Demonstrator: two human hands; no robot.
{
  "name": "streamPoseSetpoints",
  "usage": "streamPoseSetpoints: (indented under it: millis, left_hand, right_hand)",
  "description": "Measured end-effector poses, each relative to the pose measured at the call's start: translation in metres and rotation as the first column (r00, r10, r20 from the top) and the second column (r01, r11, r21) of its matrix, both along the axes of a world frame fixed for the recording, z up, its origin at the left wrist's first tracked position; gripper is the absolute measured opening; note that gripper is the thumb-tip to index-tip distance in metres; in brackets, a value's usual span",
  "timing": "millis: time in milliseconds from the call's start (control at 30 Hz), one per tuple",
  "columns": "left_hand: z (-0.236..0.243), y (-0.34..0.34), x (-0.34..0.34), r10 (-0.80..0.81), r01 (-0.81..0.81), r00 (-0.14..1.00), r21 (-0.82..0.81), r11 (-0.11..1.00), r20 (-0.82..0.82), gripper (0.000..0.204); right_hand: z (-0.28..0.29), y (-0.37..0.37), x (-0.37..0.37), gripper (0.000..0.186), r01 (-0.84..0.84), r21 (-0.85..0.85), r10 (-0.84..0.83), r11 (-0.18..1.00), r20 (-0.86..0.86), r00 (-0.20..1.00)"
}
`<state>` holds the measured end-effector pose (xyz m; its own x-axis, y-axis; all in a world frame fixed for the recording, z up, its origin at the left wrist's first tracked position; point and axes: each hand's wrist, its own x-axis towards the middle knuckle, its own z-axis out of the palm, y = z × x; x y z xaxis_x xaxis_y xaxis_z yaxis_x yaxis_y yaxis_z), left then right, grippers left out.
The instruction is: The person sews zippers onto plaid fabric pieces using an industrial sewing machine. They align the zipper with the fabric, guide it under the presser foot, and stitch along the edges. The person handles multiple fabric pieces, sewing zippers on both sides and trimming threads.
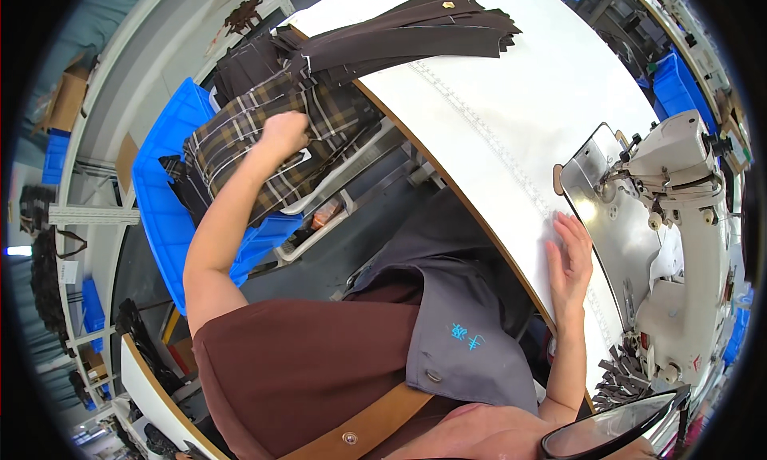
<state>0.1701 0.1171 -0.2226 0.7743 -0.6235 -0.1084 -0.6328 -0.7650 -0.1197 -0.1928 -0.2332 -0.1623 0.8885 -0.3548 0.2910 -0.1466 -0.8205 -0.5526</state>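
My left hand reaches out to a thick folded stack of brown, black and white plaid cloth. Its fingers are curled closed against the top of the stack, seemingly gripping the cloth, though the fingertips are hidden. A small white tag lies beside it. The stack rests in and over a blue plastic crate. My right hand is open, its fingers spread at the white tabletop, close to the metal bed of a sewing machine. It holds nothing.
Dark brown cut strips fan across the table's far left end. A printed ruler scale runs along the tabletop. Dark fabric scraps lie by the machine's near end. Metal shelving stands at the left.
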Motion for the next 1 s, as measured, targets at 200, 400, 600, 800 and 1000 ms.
streamPoseSetpoints:
  millis: [200,400,600,800,1000]
  left_hand:
    - [0.057,0.157,0.053,0.223,-0.497,0.795,-0.816,-0.295,-0.564,0.028]
    - [0.086,0.0,-0.102,0.138,-0.268,0.958,-0.956,0.119,-0.251,0.025]
    - [0.046,-0.158,-0.225,-0.763,-0.067,0.552,-0.93,0.361,-0.336,0.041]
    - [0.062,-0.242,-0.222,-0.94,0.109,0.323,-0.982,0.152,-0.11,0.051]
    - [0.168,-0.319,-0.16,-0.912,-0.036,0.306,-0.954,-0.297,0.272,0.029]
  right_hand:
    - [0.0,0.002,-0.002,0.032,-0.012,-0.007,0.012,1.0,0.002,1.0]
    - [0.007,0.008,-0.003,0.037,-0.077,0.201,0.089,0.977,-0.048,0.995]
    - [0.022,0.061,0.004,0.078,-0.285,0.678,0.1,0.678,0.3,0.949]
    - [0.056,0.007,-0.013,0.038,-0.006,0.647,-0.261,0.762,0.315,0.912]
    - [0.117,-0.057,0.0,0.031,-0.179,0.669,0.016,0.722,0.242,0.97]
